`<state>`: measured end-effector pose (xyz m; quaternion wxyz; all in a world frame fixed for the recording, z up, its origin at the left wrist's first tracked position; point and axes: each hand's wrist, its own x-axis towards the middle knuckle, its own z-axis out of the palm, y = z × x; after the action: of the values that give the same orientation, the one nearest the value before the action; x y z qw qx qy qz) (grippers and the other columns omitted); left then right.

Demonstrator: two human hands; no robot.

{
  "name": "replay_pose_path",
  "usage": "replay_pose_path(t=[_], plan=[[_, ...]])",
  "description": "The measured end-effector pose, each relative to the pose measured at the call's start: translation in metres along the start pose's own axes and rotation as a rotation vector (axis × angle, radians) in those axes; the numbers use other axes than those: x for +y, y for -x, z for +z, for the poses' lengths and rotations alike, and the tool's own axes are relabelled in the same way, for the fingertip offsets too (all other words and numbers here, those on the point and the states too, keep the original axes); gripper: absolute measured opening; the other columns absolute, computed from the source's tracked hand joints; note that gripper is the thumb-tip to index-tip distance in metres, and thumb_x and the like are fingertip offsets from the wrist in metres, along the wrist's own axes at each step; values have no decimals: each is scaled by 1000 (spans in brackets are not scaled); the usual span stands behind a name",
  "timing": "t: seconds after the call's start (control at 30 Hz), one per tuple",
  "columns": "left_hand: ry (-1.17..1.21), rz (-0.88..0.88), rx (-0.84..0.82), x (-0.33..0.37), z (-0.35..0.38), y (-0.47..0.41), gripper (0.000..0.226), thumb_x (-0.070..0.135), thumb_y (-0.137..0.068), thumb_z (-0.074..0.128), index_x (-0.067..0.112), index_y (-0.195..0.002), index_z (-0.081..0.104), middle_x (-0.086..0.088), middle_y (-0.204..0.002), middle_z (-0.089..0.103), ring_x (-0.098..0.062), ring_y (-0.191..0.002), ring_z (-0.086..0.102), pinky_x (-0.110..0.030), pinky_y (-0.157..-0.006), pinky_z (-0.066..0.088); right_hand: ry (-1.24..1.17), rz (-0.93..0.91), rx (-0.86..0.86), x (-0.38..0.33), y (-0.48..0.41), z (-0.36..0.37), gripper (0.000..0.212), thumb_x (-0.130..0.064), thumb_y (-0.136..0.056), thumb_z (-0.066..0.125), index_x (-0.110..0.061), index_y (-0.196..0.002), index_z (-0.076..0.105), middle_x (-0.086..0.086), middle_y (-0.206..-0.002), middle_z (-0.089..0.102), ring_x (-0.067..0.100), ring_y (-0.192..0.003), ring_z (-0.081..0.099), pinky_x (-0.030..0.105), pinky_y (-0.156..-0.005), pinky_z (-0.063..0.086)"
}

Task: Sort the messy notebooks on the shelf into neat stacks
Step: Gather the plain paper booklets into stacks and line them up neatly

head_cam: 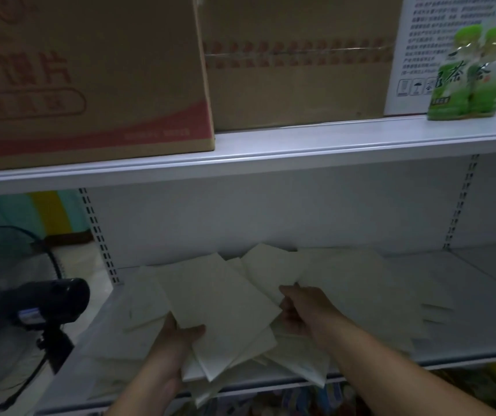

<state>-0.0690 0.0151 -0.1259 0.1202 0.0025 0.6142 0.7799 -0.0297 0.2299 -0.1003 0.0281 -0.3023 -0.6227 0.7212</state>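
Observation:
Several pale cream notebooks lie scattered and overlapping on the white shelf [481, 295]. My left hand [177, 340] grips a fanned bunch of notebooks [225, 301] from below, thumb on the top cover. My right hand [304, 307] pinches the edge of another notebook [273, 268] that tilts up behind the bunch. More notebooks [370, 295] spread flat to the right, and some [138, 298] lie to the left under the bunch.
An upper shelf [270, 145] carries cardboard boxes [90, 79] and a green tea bottle pack [472, 73]. A black fan [9, 310] with its motor stands at the left, beside the shelf upright [99, 235]. Colourful goods show below the shelf edge.

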Motion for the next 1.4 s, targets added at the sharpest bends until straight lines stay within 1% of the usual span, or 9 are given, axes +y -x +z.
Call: replay_pose_path(t=[0.23, 0.4, 0.5, 0.77, 0.9, 1.03, 1.23, 1.3, 1.4], plan=[[43, 45, -40, 4, -2, 12, 77, -7, -54, 69, 12, -126, 48, -17, -116, 61, -31, -103, 56, -35, -83, 46, 488, -389, 125, -11, -11, 8, 27, -19, -89, 56, -15, -64, 48, 6, -67, 53, 24, -70, 54, 30, -64, 37], [16, 98, -153, 17, -6, -3, 75, 0, -50, 69, 19, -120, 50, -5, -103, 66, -25, -93, 62, -34, -76, 48, 117, -535, 401, -42, 10, -37, 18, -18, -98, 44, -12, -94, 60, 23, -99, 59, 31, -82, 59, 36, -70, 46], [-24, 80, -198, 12, 3, -3, 74, -2, -53, 78, 17, -120, 54, -4, -103, 68, -24, -93, 63, -33, -75, 48, -126, -450, 528, -55, 19, -98, 35, -20, -102, 35, -5, -130, 49, 13, -132, 51, 31, -118, 50, 40, -100, 39], [-172, 26, -445, -24, 113, 33, 113, 39, -6, 93, 23, -112, 58, 3, -107, 67, -21, -103, 59, -33, -89, 44, -51, -262, 267, 7, 45, -182, 29, -22, -100, 40, -8, -121, 54, 7, -114, 57, 26, -108, 55, 29, -91, 42], [-239, 24, -563, -66, 197, 66, 90, 23, -28, 82, 30, -114, 56, 34, -84, 67, 6, -91, 58, -8, -75, 47, -154, -129, 95, 43, 68, -223, 32, -8, -93, 55, -2, -123, 48, 12, -103, 67, 24, -88, 67, 28, -68, 55], [-209, -33, -552, -90, 277, 104, 60, 12, -58, 81, 18, -113, 58, 18, -77, 72, 8, -66, 65, -9, -53, 49, -172, -86, 87, 49, 85, -304, 34, -1, -90, 57, -11, -121, 49, 16, -108, 67, 35, -95, 67, 45, -82, 55], [-156, -6, -496, -135, 353, 141, 55, 48, -92, 49, 19, -138, 46, 1, -147, 41, -16, -137, 34, -32, -114, 24, -182, -125, 171, 54, 105, -405, 31, 4, -91, 50, -20, -107, 61, 13, -103, 71, 36, -92, 67, 51, -82, 54], [-70, -96, -541, -144, 389, 151, 59, 48, -82, 66, 20, -132, 51, 3, -138, 48, -19, -132, 42, -30, -106, 32, -178, -133, 206, 57, 109, -430, 31, 6, -90, 49, -17, -107, 62, 14, -101, 71, 36, -90, 68, 48, -79, 55], [-20, -232, -679, -152, 424, 165, 75, 0, -60, 75, 11, -130, 49, -5, -96, 74, -26, -86, 71, -29, -67, 56, -145, -141, 225, 61, 116, -459, 35, 8, -89, 45, -13, -112, 61, 13, -101, 71, 35, -91, 67, 41, -76, 54]])
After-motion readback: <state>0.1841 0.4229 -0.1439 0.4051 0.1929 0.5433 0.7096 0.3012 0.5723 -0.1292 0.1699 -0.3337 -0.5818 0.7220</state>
